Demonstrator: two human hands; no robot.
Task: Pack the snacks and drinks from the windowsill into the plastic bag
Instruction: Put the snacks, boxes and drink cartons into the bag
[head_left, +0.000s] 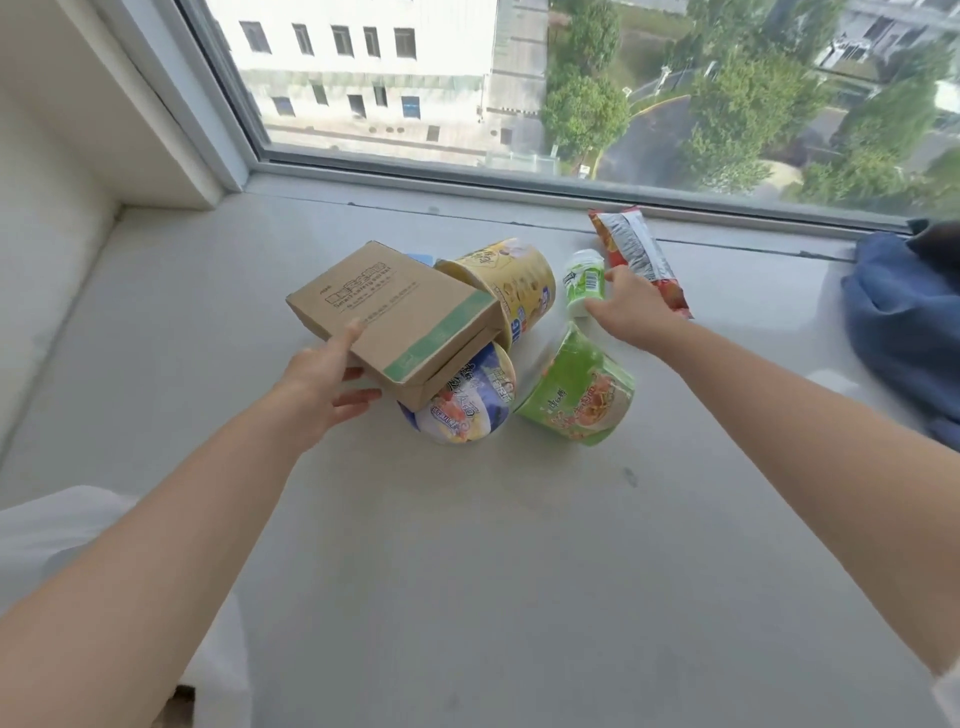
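In the centre of the frame I see my left hand (322, 382) holding the near end of a brown cardboard box (392, 325), thumb on top and fingers under it. The box is tilted and rests over a blue noodle cup (467, 405) that lies on its side. Behind it lies a yellow cup (514, 291), also on its side. To the right of the blue cup lies a green noodle cup (579, 397). My right hand (631, 312) grips a small green-and-white bottle (584, 280), with a red snack packet (641, 257) just beside it. All are on the grey windowsill (467, 545). At the right edge is a blue cloth (904, 322).
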